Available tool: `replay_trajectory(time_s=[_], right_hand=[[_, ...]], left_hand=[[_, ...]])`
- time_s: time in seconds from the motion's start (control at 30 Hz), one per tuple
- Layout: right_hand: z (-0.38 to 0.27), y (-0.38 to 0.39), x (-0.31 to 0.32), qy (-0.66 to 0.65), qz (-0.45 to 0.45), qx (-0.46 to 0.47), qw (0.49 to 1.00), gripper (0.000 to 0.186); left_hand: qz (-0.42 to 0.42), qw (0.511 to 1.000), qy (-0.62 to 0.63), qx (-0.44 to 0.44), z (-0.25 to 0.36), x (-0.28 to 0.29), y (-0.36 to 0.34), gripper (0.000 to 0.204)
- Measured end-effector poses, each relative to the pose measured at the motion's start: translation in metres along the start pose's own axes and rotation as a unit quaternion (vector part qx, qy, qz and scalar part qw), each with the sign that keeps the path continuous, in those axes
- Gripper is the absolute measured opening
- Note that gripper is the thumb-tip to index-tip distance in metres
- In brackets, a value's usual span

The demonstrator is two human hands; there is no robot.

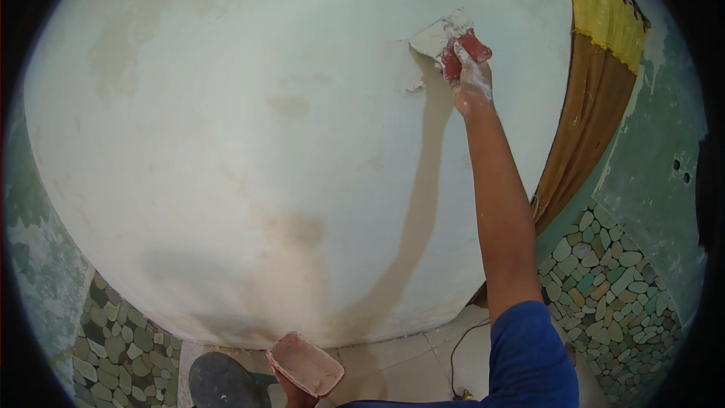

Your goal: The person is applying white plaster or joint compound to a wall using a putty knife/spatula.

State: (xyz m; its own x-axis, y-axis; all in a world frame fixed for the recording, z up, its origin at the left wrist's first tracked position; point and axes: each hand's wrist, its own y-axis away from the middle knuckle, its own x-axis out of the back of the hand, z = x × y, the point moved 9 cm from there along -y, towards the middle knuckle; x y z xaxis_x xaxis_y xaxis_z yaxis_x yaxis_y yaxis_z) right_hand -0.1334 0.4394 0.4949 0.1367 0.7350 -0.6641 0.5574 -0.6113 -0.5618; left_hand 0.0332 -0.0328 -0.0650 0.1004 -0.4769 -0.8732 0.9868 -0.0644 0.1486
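Observation:
My right hand, smeared with white paste, is closed round the red grip of a wide putty knife. The knife's paste-covered blade lies against the white wall at the upper right. A small lump of paste clings to the wall just below the blade. Low in the view, my left hand grips a reddish rectangular tub from beneath, its fingers mostly hidden. Pale pinkish-white residue coats the tub's inside.
A brown curtain with a yellow top hangs right of the white wall. Green walls and pebble panels flank it. On the tiled floor lies a thin dark cable. A dark grey rounded shape sits beside the tub.

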Motion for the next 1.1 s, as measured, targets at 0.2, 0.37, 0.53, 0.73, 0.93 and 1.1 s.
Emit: replay_trajectory(time_s=[0.2, 0.37, 0.53, 0.73, 0.93, 1.1], right_hand=[[-0.006, -0.023, 0.061, 0.359, 0.098, 0.114, 0.921, 0.018], [-0.047, 0.038, 0.043, 0.353, 0.037, 0.175, 0.918, 0.015], [-0.040, 0.114, -0.013, 0.577, -0.114, 0.454, 0.670, 0.019], [0.018, 0.122, -0.031, 0.652, -0.141, 0.426, 0.611, 0.027], [0.032, 0.119, -0.020, 0.638, -0.175, 0.324, 0.676, 0.024], [0.059, 0.068, 0.042, 0.383, -0.075, -0.037, 0.920, 0.024]], left_hand=[[-0.061, 0.990, -0.124, -0.032, 0.015, -0.078, 0.038, 0.062], [-0.038, 0.990, -0.132, -0.038, 0.025, -0.065, 0.035, 0.060], [-0.035, 0.997, -0.068, -0.018, 0.016, -0.050, 0.018, 0.058], [-0.010, 1.000, -0.006, 0.000, 0.006, -0.022, 0.002, 0.056], [-0.002, 1.000, 0.000, -0.005, 0.013, -0.032, 0.005, 0.058], [-0.012, 1.000, -0.001, -0.008, 0.023, -0.016, -0.002, 0.060]])
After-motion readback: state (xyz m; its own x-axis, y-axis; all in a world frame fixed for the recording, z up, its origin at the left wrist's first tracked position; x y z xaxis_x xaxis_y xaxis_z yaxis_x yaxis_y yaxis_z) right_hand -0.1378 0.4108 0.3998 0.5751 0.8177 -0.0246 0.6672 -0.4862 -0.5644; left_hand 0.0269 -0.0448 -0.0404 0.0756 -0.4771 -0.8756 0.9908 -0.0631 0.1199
